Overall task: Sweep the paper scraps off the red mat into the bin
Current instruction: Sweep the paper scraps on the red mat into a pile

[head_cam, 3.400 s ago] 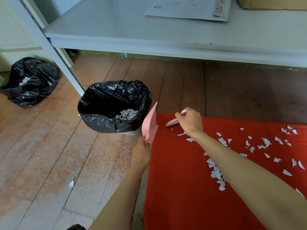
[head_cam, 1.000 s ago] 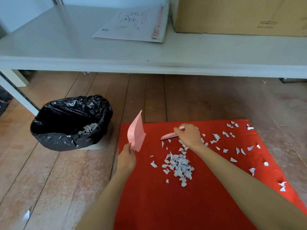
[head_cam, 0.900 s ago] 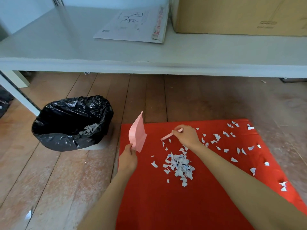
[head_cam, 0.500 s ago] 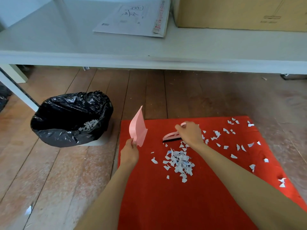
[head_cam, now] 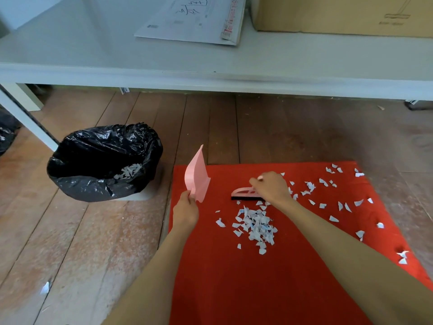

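A red mat (head_cam: 234, 289) lies on the wooden floor. A pile of white paper scraps (head_cam: 254, 225) sits near its middle, and loose scraps (head_cam: 328, 195) are scattered toward the right edge. My right hand (head_cam: 269, 187) grips a small pink brush (head_cam: 243, 193) whose black bristles rest on the mat just beyond the pile. My left hand (head_cam: 186, 211) holds a pink dustpan (head_cam: 196, 177) tipped upright at the mat's left edge. A bin lined with a black bag (head_cam: 103, 160) stands left of the mat, with scraps inside.
A white table (head_cam: 210, 66) spans the back, carrying a printed envelope (head_cam: 192, 19) and a cardboard box (head_cam: 339, 12). Its leg (head_cam: 25, 118) stands behind the bin. One stray scrap (head_cam: 45, 288) lies on the floor at lower left.
My right hand has lowered the brush so that its bristles rest on the mat behind the pile. The dustpan stays upright in my left hand. The view has shifted right since the earliest frame.
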